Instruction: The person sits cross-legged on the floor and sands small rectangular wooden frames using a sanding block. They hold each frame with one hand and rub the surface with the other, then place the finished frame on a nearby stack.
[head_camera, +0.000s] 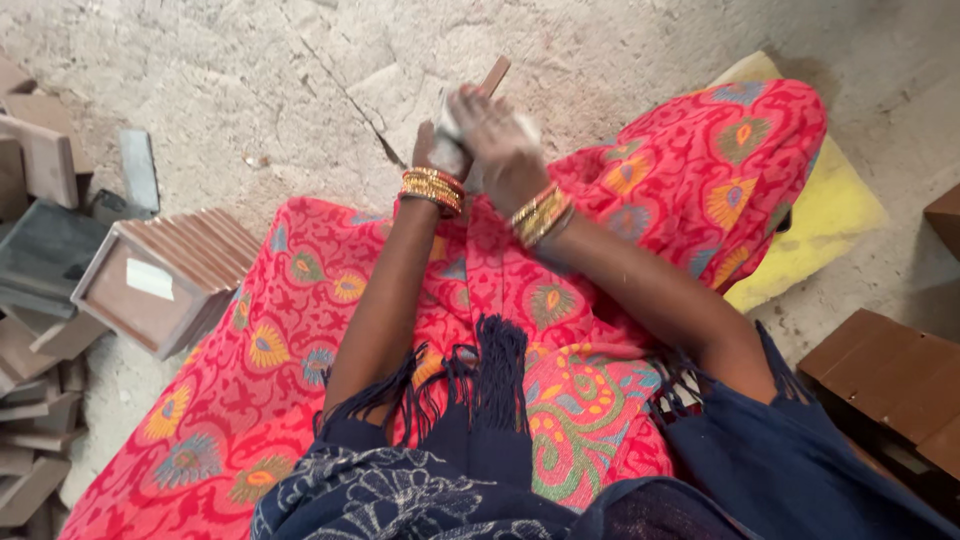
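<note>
Both my hands meet above my lap, over the red patterned cloth. My left hand grips a thin brown tile that sticks up past the fingers. My right hand, blurred with motion, presses a pale rag against that tile. Gold bangles ring both wrists. Most of the tile is hidden behind my fingers and the rag.
A stack of brown tiles leans on the floor to the left, with loose grey and brown tiles scattered beyond it. More brown tiles lie at the right. A yellow cushion sits under the cloth. The concrete floor is cracked.
</note>
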